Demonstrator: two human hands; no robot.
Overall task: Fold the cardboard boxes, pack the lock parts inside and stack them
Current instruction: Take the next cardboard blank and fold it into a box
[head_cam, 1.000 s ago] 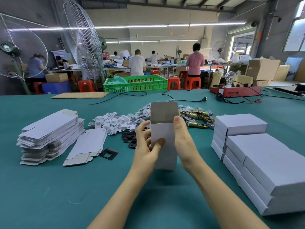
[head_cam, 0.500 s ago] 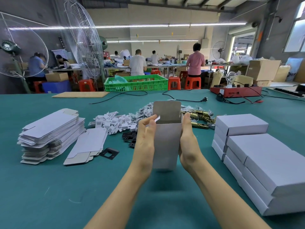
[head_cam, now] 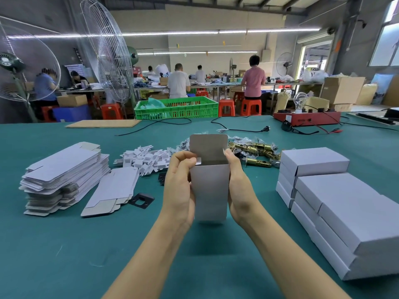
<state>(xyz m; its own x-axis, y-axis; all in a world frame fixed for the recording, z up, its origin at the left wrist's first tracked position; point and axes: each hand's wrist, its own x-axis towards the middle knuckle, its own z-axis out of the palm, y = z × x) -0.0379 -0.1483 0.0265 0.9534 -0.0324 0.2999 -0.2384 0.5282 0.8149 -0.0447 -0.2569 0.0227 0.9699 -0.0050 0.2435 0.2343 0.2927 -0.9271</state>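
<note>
While the box [head_cam: 209, 188] stood upright between the two hands, its long axis ran vertically and its open mouth faced up, with the tall lid flap [head_cam: 209, 147] rising at the far edge.

Left to right: a stack of flat blanks [head_cam: 64, 173] lay well apart on the worktop [head_cam: 64, 244], with a few loose blanks [head_cam: 112, 193] and a black plate [head_cam: 141, 200] beside it. The left hand [head_cam: 180, 188] gripped the box's left wall, thumb and fingers pinching a small side flap [head_cam: 198, 160] at the mouth. The right hand [head_cam: 239, 188] clasped the right wall, fingertips at the top corner. Brass lock parts [head_cam: 252, 152] lay just beyond the box, nearer the right hand. Finished boxes [head_cam: 336, 201] were stacked at the right, near that forearm.

In my judgement the next move was to tuck in the side flaps; bare worktop below and towards the person gave room, the right side being tighter.
</note>
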